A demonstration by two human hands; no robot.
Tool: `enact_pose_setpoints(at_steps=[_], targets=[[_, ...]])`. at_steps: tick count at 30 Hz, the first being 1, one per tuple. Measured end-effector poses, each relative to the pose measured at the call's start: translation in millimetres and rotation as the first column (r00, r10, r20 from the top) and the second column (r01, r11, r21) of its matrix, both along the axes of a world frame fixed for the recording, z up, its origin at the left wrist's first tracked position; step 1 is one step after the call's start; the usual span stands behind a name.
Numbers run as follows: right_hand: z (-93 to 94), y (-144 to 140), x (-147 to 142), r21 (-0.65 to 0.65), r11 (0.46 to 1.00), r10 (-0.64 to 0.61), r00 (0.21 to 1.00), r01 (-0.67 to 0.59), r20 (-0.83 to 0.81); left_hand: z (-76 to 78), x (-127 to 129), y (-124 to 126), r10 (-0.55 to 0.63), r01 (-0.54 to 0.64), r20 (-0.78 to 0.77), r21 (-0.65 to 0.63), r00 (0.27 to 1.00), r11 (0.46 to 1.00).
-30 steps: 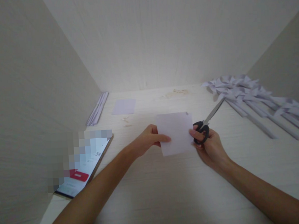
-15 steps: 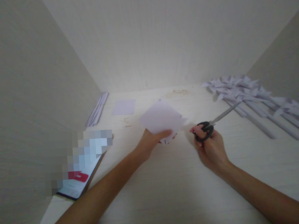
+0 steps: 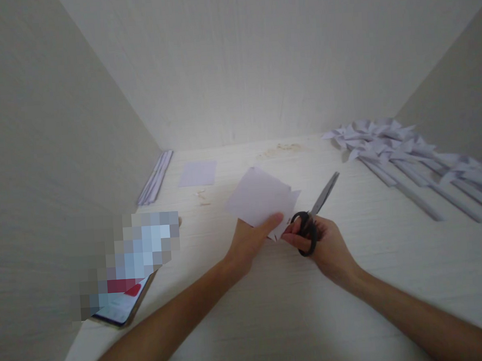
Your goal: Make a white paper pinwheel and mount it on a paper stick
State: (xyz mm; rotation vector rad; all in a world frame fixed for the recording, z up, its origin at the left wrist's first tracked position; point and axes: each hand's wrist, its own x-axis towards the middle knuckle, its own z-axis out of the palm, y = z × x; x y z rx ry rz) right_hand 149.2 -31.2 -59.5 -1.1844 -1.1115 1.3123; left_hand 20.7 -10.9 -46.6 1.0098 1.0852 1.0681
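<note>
My left hand [image 3: 251, 242] pinches a white square of paper [image 3: 260, 195] near its lower corner, thumb on top. The paper has small cuts or marks at its corners, and another edge of paper sticks out at its right side. In my right hand [image 3: 326, 246] is a pair of black-handled scissors [image 3: 307, 228], its blades pointing up and away from the paper. The right fingertips are at the paper's lower right edge; whether they grip it I cannot tell.
A flat paper square [image 3: 197, 173] lies behind on the table. Rolled paper sticks [image 3: 156, 177] stand along the left wall, near a phone [image 3: 122, 305]. Paper pinwheels on sticks [image 3: 402, 149] are piled at the right. Small scraps [image 3: 203, 196] lie left of the paper.
My right hand has moved left with the scissors, up to the paper's edge, and the blades now point more steeply upward. The paper has turned slightly in my left hand.
</note>
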Motion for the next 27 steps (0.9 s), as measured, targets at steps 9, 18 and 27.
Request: enact_pose_setpoints(at_steps=[9,18,27], targets=[[-3.0,0,1,-0.004,1.0,0.0,1.0,0.0,0.015,-2.7,2,-3,0.013,-0.01,-0.09,0.032,0.996,0.999],[-10.0,1,5,-0.006,0.999,-0.046,0.996,0.045,-0.081,0.1,0,2,0.045,-0.044,-0.115,0.005,0.992,0.999],[-1.8,0,2,-0.005,0.999,0.048,0.998,-0.048,-0.04,-1.3,1,3,0.112,-0.116,-0.064,-0.058,0.992,0.992]])
